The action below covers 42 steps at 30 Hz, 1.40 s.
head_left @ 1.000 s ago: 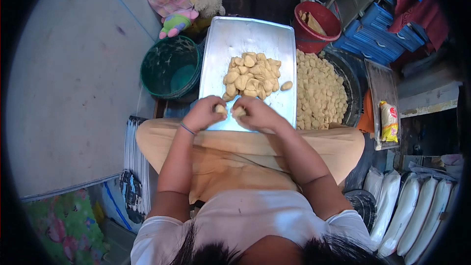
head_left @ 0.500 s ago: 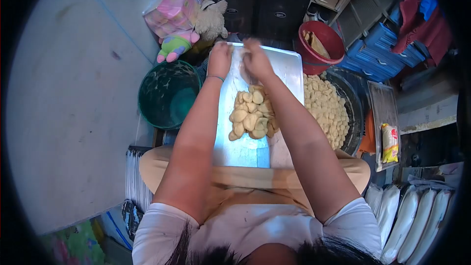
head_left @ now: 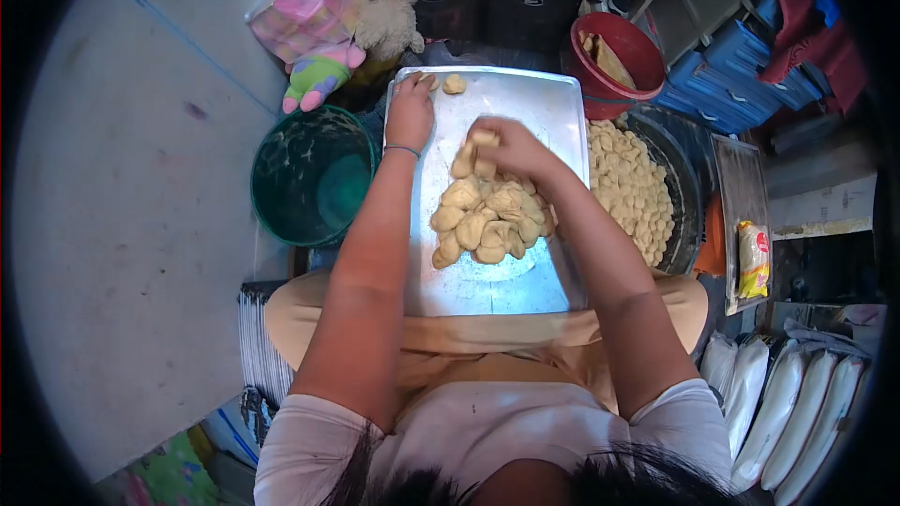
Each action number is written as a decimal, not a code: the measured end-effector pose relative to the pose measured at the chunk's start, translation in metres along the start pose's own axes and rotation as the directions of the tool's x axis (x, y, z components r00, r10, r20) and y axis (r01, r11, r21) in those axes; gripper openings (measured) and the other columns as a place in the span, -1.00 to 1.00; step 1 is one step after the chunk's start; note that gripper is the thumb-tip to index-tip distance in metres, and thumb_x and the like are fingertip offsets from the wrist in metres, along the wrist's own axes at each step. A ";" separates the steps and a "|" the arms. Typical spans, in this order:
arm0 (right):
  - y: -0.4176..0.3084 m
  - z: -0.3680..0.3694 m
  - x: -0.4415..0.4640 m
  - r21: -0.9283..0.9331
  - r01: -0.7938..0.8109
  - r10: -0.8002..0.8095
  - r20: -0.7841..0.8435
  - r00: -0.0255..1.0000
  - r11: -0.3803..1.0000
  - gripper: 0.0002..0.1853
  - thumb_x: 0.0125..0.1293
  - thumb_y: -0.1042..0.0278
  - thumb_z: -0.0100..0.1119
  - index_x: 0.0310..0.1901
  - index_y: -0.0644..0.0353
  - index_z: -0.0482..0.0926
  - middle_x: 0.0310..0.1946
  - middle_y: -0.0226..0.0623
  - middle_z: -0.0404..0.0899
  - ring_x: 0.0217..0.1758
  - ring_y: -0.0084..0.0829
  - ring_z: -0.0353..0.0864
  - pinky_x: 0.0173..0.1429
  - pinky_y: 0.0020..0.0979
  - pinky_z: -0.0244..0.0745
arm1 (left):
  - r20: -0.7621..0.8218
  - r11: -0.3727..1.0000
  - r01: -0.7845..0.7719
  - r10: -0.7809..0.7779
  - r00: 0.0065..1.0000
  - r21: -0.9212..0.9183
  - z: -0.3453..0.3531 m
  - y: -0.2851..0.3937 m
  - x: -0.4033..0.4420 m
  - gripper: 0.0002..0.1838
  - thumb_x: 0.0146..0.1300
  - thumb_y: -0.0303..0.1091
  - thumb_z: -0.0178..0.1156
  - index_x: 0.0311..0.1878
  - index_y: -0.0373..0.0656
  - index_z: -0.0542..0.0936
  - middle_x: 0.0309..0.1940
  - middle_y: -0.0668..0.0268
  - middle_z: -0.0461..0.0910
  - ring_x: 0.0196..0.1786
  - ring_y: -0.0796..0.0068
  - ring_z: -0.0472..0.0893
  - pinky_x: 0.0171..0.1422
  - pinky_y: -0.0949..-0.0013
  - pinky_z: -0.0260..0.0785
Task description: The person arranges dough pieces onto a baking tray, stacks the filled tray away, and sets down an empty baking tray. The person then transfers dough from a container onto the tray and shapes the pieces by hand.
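A silver metal tray (head_left: pixel 553 131) lies across the lap, with a heap of tan dough pieces (head_left: pixel 487 215) in its middle. At the tray's far left corner, my left hand (head_left: pixel 411 108) is closed on a dough piece (head_left: pixel 429 81), partly covered by the fingers. Another dough piece (head_left: pixel 455 84) rests just right of it near the far rim. My right hand (head_left: pixel 506 145) is at the far side of the heap, its fingers closed round a dough piece (head_left: pixel 485 138).
Left of the tray stands a green bucket (head_left: pixel 316 175). To the right are a black tub (head_left: pixel 689 197) of dough pieces, a red bucket (head_left: pixel 647 66) and a board (head_left: pixel 731 164) bearing a yellow packet (head_left: pixel 753 262). Stuffed toys (head_left: pixel 323 75) sit at the far left.
Both hands moved from the near side to the far end of the tray; my right hand then came back to the heap. Two dough pieces now show at the far left corner.
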State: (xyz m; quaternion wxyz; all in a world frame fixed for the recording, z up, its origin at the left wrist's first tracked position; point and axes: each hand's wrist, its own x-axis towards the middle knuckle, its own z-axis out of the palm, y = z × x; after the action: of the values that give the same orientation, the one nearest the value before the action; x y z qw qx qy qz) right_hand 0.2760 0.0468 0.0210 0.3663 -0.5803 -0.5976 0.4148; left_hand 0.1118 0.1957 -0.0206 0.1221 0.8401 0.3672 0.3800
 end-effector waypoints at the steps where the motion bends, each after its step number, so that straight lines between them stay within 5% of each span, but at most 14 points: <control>1: 0.005 -0.007 0.010 0.110 -0.053 0.067 -0.129 0.989 0.993 -0.69 0.07 0.26 0.27 -0.14 0.19 0.65 -0.17 -0.10 0.65 -0.05 -0.11 0.62 0.12 -0.24 0.50 | -0.002 1.000 0.003 -0.003 1.000 0.000 -0.001 0.001 -0.001 -0.66 0.24 -0.52 0.11 0.07 -0.17 0.64 0.13 0.06 0.56 0.18 -0.01 0.50 0.31 0.14 0.36; 4: 0.016 -0.020 0.040 -0.100 -0.035 -0.022 -0.516 0.856 0.994 -0.70 0.10 0.25 0.31 -0.12 0.12 0.66 -0.07 -0.10 0.64 0.00 -0.10 0.62 0.12 -0.22 0.50 | 0.033 1.000 0.019 -0.019 0.999 -0.005 0.000 -0.001 0.000 -0.63 0.23 -0.49 0.13 0.12 -0.15 0.61 0.18 0.08 0.52 0.24 0.00 0.46 0.36 0.12 0.32; 8: 0.004 -0.025 0.049 -0.434 -0.199 -0.019 -0.449 0.894 0.879 -0.67 0.09 0.20 0.38 -0.09 0.05 0.66 -0.01 -0.17 0.64 0.02 -0.04 0.61 0.13 -0.16 0.51 | -0.010 0.995 -0.041 0.042 0.999 0.094 -0.010 0.016 -0.001 -0.53 0.21 -0.41 0.17 0.23 -0.04 0.55 0.32 0.16 0.40 0.37 0.04 0.32 0.45 0.07 0.17; 14: 0.012 -0.030 0.045 -0.218 -0.108 -0.030 -0.546 0.837 0.970 -0.67 0.11 0.22 0.43 -0.11 0.13 0.65 -0.13 -0.15 0.68 -0.04 -0.14 0.67 0.06 -0.22 0.52 | 0.099 0.936 -0.235 0.216 0.971 0.260 -0.010 0.019 -0.003 -0.53 0.25 -0.25 0.19 0.27 0.11 0.53 0.38 0.28 0.34 0.46 0.14 0.22 0.49 0.01 0.00; 21: 0.026 -0.058 0.038 -0.182 -0.241 0.061 -0.664 0.745 0.953 -0.68 0.21 0.28 0.35 -0.05 0.24 0.66 -0.25 -0.18 0.72 -0.21 -0.35 0.71 -0.06 -0.38 0.55 | 0.181 0.922 -0.305 0.266 0.947 0.240 -0.008 0.034 0.008 -0.55 0.27 -0.15 0.22 0.24 0.12 0.55 0.35 0.33 0.39 0.47 0.17 0.21 0.46 -0.02 -0.05; 24: 0.061 -0.070 0.051 -0.097 0.049 -0.096 -0.567 0.818 0.994 -0.69 0.25 0.21 0.29 -0.04 0.17 0.67 -0.21 -0.09 0.72 -0.18 -0.15 0.71 -0.06 -0.26 0.54 | 0.167 0.928 -0.341 0.316 0.934 0.151 -0.002 0.053 0.024 -0.60 0.26 -0.19 0.21 0.18 0.12 0.59 0.22 0.37 0.52 0.41 0.27 0.30 0.41 -0.04 0.00; 27: 0.051 -0.076 0.031 -0.237 -0.112 -0.053 -0.593 0.803 0.965 -0.70 0.23 0.18 0.30 -0.09 0.18 0.67 -0.25 -0.07 0.71 -0.20 -0.14 0.71 -0.08 -0.25 0.54 | 0.463 0.891 -0.413 0.290 0.838 0.190 0.014 0.053 0.044 -0.64 0.26 -0.28 0.18 0.13 0.10 0.63 0.12 0.40 0.59 0.32 0.33 0.40 0.38 -0.06 0.00; 28: 0.052 -0.075 0.028 -0.240 -0.157 -0.022 -0.606 0.795 0.958 -0.70 0.21 0.17 0.31 -0.12 0.19 0.67 -0.27 -0.07 0.71 -0.20 -0.15 0.71 -0.08 -0.25 0.54 | 0.353 0.886 -0.429 0.350 0.868 0.176 0.020 0.053 0.046 -0.66 0.15 -0.35 0.26 0.03 0.09 0.69 0.01 0.42 0.63 0.19 0.35 0.48 0.31 -0.01 0.05; 32: 0.047 -0.075 0.032 -0.218 -0.256 0.067 -0.626 0.777 0.942 -0.71 0.17 0.15 0.34 -0.21 0.20 0.64 -0.35 -0.10 0.68 -0.24 -0.16 0.71 -0.11 -0.24 0.54 | 0.220 0.898 -0.433 0.408 0.886 0.080 0.026 0.065 0.048 -0.67 0.10 -0.26 0.31 -0.02 0.03 0.70 -0.11 0.41 0.66 0.17 0.35 0.48 0.30 0.02 0.04; 35: 0.037 -0.079 0.028 -0.241 -0.261 0.054 -0.629 0.775 0.935 -0.70 0.14 0.16 0.36 -0.22 0.20 0.62 -0.38 -0.13 0.67 -0.27 -0.17 0.70 -0.14 -0.23 0.54 | 0.438 0.919 -0.383 0.309 0.844 0.090 0.014 0.100 0.044 -0.69 0.08 -0.18 0.33 -0.09 -0.01 0.72 -0.14 0.41 0.68 0.17 0.35 0.48 0.31 0.02 0.03; 39: 0.062 -0.095 0.022 -0.084 -0.198 0.093 -0.663 0.742 0.977 -0.71 0.13 0.16 0.36 -0.24 0.19 0.62 -0.39 -0.14 0.66 -0.30 -0.19 0.68 -0.16 -0.23 0.53 | 0.334 0.922 -0.358 0.294 0.896 0.150 0.036 0.088 0.043 -0.76 0.13 -0.21 0.29 -0.14 -0.01 0.74 -0.18 0.39 0.68 0.15 0.33 0.49 0.31 0.01 0.05; 42: 0.053 -0.098 0.015 -0.216 -0.303 0.116 -0.604 0.788 0.928 -0.62 0.09 0.16 0.41 -0.08 0.11 0.61 -0.32 -0.16 0.66 -0.24 -0.25 0.69 -0.11 -0.23 0.54 | 0.279 0.924 -0.365 0.323 0.904 0.114 0.041 0.088 0.042 -0.72 0.15 -0.25 0.27 -0.04 0.01 0.70 -0.04 0.36 0.65 0.19 0.34 0.47 0.32 0.03 0.05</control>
State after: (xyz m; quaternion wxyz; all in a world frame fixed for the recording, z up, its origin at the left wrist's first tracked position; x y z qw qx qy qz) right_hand 0.3859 0.0675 0.0100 0.3892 -0.7912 -0.4439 0.1596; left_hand 0.2063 0.1669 0.0178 0.0297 0.9407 0.2240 0.2530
